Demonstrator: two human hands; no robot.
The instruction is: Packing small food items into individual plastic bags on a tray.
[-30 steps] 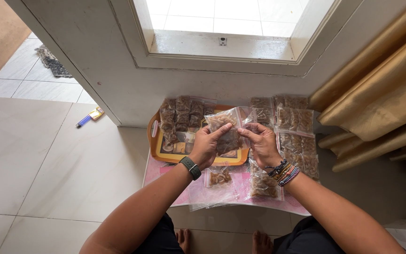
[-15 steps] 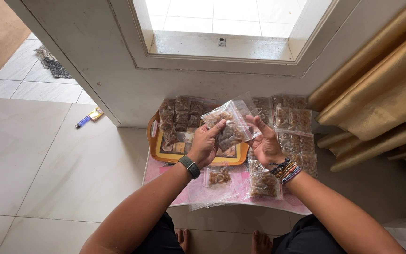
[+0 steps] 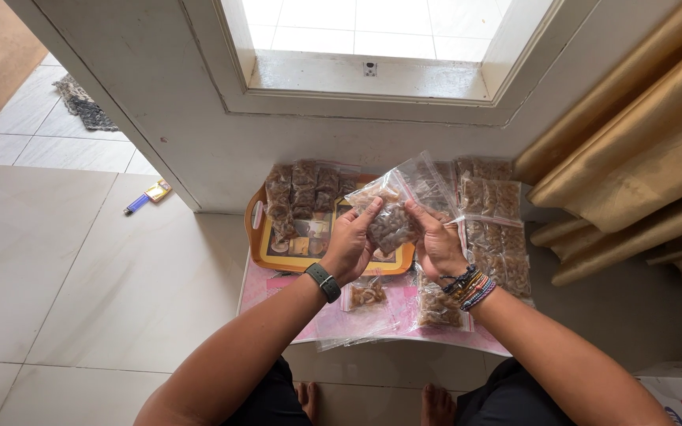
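Note:
Both hands hold one clear plastic bag of brown snack pieces (image 3: 392, 223) above an orange tray (image 3: 258, 251). My left hand (image 3: 350, 243), with a dark watch on the wrist, grips the bag's left side. My right hand (image 3: 438, 243), with beaded bracelets on the wrist, pinches its right side and the empty upper flap. Below the hands, a small filled bag (image 3: 367, 296) and a larger filled bag (image 3: 438, 306) lie on a pink sheet (image 3: 266, 288).
Several filled bags are stacked on the tray's far side (image 3: 301, 189) and in rows to the right (image 3: 495, 229). A white wall with a window opening (image 3: 369, 87) rises behind. Gold curtains (image 3: 633, 158) hang at right. A blue lighter (image 3: 137, 205) lies on the tiled floor at left.
The held bag has been lifted a little and tilted, its empty flap now pointing up and right. Both hands have closed in on its two sides.

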